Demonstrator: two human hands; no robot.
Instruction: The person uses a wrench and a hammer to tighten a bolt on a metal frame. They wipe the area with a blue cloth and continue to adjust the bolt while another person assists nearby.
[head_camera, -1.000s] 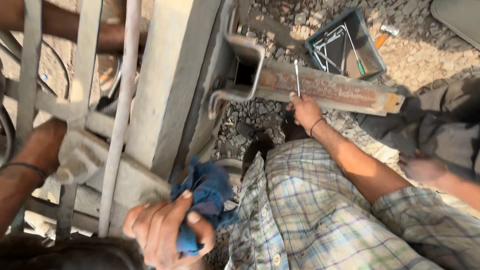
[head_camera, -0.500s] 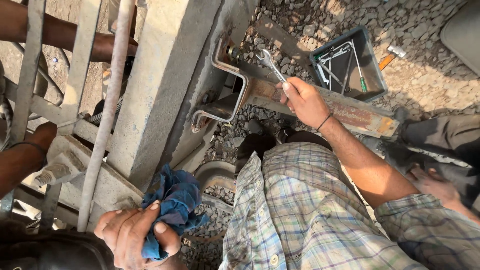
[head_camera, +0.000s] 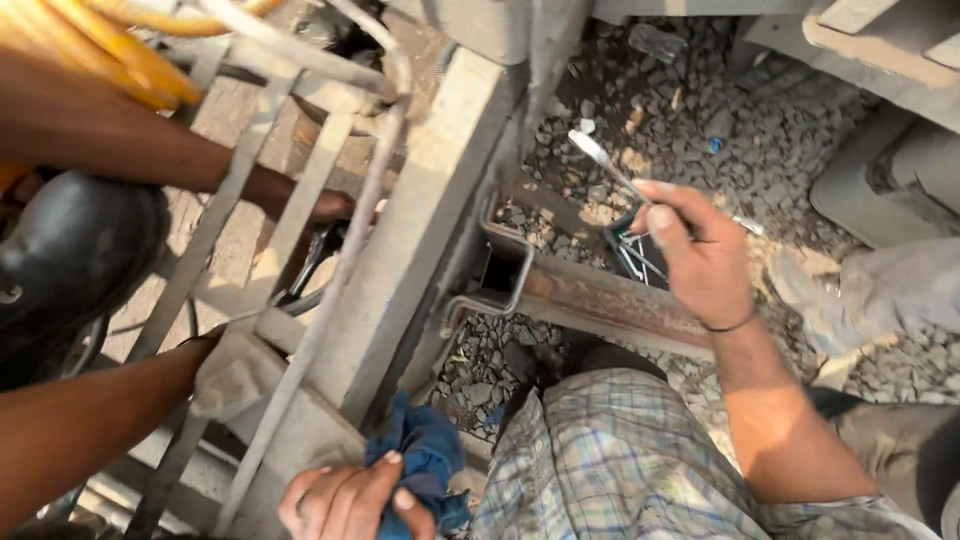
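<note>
- The right hand (head_camera: 700, 255) is raised over the gravel, fingers curled tight around the middle of a slim metal wrench (head_camera: 640, 185); a thin dark band circles the wrist.
- The wrench is bright, smooth steel. Its rounded head points up and to the left, and a short length of the shaft shows past the knuckles on the right side.
- The left hand (head_camera: 350, 500) sits at the bottom edge, closed on a crumpled blue rag (head_camera: 425, 455) of soft, creased cloth that bunches up above the fingers.
- Just below the right hand lies a rusty steel channel (head_camera: 620, 300), flat-sided and flaking brown, ending at the left in a bent grey bracket (head_camera: 500, 270) with a square hollow.
- A broad concrete beam (head_camera: 410, 240), pale and rough, runs diagonally from the top centre to the lower left, beside the bracket.
- Thin dusty metal bars (head_camera: 330, 300) cross the beam's left side.
- Coarse grey gravel (head_camera: 700, 110) of sharp broken stones covers the ground behind the wrench.
- A checked shirt (head_camera: 620, 460) in faded green and white fills the lower middle, under the right forearm.
- 2 bare arms of another person (head_camera: 150, 150) reach in from the left, one high, one low, among the bars.
</note>
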